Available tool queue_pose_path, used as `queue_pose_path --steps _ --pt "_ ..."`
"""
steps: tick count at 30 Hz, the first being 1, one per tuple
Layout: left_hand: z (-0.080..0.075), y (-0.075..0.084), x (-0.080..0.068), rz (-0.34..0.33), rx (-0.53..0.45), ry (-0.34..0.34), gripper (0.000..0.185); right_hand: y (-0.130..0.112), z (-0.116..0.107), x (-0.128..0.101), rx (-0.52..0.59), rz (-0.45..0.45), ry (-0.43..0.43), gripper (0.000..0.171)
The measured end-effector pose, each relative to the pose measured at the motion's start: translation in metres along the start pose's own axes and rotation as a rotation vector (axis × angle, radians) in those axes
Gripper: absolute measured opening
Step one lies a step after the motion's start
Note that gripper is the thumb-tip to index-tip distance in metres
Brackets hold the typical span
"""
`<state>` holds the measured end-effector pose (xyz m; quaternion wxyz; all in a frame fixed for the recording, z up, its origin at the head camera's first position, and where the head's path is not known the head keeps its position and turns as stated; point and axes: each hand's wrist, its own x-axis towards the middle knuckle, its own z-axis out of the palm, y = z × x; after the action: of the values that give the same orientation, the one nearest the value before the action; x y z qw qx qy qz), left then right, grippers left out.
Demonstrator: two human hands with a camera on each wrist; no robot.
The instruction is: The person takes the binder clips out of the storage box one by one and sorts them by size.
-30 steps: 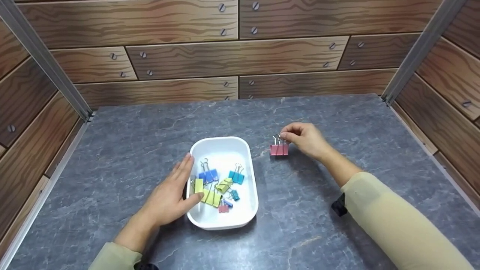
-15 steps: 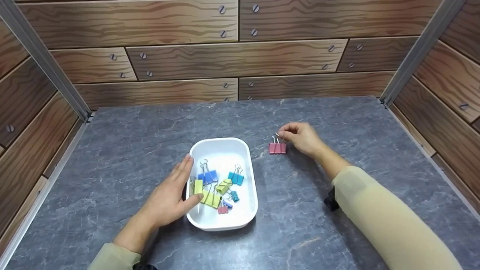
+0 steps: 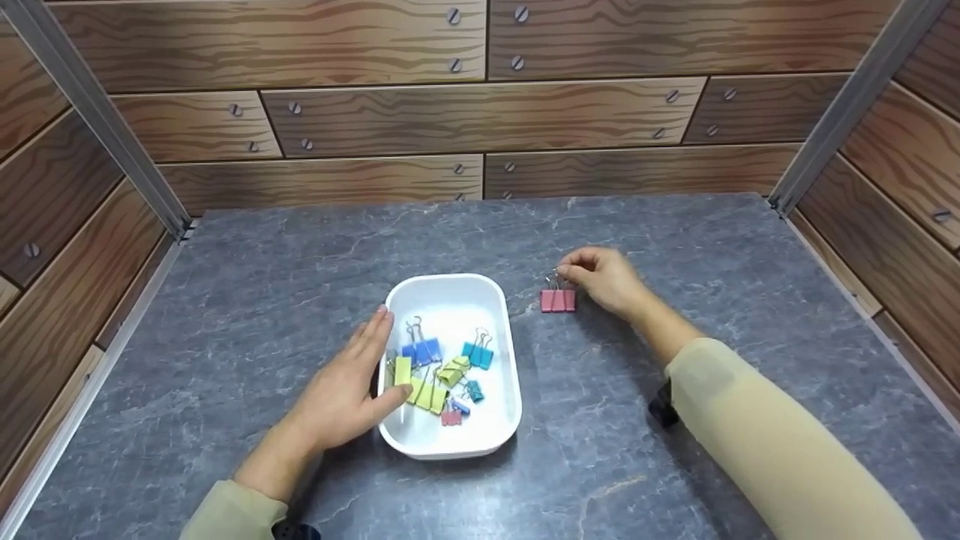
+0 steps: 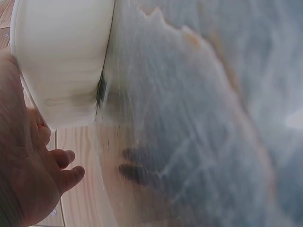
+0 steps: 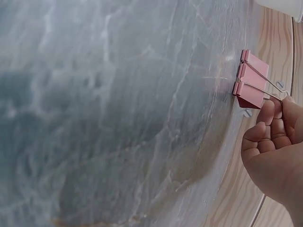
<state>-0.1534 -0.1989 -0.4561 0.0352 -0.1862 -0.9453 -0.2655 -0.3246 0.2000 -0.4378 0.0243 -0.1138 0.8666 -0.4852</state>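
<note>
My right hand (image 3: 609,279) pinches a wire handle of a large pink binder clip (image 3: 558,301) to the right of the white tray (image 3: 512,397). In the right wrist view the pink clip (image 5: 253,78) is upright, its lower edge at or close to the tabletop. My left hand (image 3: 337,397) rests on the tray's left rim, fingers extended along the outside and thumb over the edge. Inside the tray lie a blue clip (image 3: 421,351), a large teal clip (image 3: 478,355), yellow clips (image 3: 429,395), a small teal clip (image 3: 475,391) and a small pink clip (image 3: 451,418).
The grey marbled tabletop (image 3: 300,262) spreads around the tray. Wood-patterned panels (image 3: 450,120) stand behind it and at both sides, with metal posts (image 3: 105,120) at the back corners.
My right hand has moved slightly left with the pink binder clip, a little closer to the tray. My left hand keeps its place on the rim.
</note>
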Motion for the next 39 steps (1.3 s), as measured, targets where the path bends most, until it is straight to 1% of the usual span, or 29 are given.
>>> queue_pose_path --steps 4,9,11,14,17,21,23,26,31,39 --pt "0.0 0.001 0.0 -0.002 0.002 -0.004 0.101 0.001 0.0 -0.001 -0.007 0.001 -0.001 0.02" --pt "0.0 0.001 0.001 -0.002 0.0 -0.007 0.101 0.005 0.0 -0.002 0.03 0.004 -0.003 0.019" --pt "0.0 0.001 0.001 -0.006 0.002 -0.008 0.101 0.005 0.0 -0.002 0.05 0.003 -0.008 0.021" --pt "0.0 0.001 0.001 -0.01 0.003 -0.012 0.1 0.004 -0.001 -0.002 0.052 0.001 0.001 0.025" --pt "-0.001 0.001 0.002 -0.014 0.007 -0.02 0.101 0.001 -0.004 -0.003 0.024 -0.015 0.073 0.028" --pt "-0.001 0.002 0.002 -0.015 0.008 -0.029 0.101 -0.012 -0.008 -0.004 0.008 -0.08 0.205 0.028" --pt "-0.001 0.002 0.002 -0.015 0.009 -0.028 0.101 -0.023 -0.007 -0.005 0.037 -0.119 0.225 0.026" --pt "-0.001 0.002 0.003 -0.013 0.011 -0.028 0.101 -0.042 -0.001 -0.005 0.094 -0.178 0.194 0.025" --pt "-0.001 0.002 0.003 -0.012 0.005 -0.031 0.101 -0.07 0.019 -0.006 0.152 -0.243 0.104 0.023" --pt "-0.001 0.002 0.002 -0.005 -0.002 -0.013 0.1 -0.1 0.054 -0.006 0.203 -0.268 0.004 0.023"
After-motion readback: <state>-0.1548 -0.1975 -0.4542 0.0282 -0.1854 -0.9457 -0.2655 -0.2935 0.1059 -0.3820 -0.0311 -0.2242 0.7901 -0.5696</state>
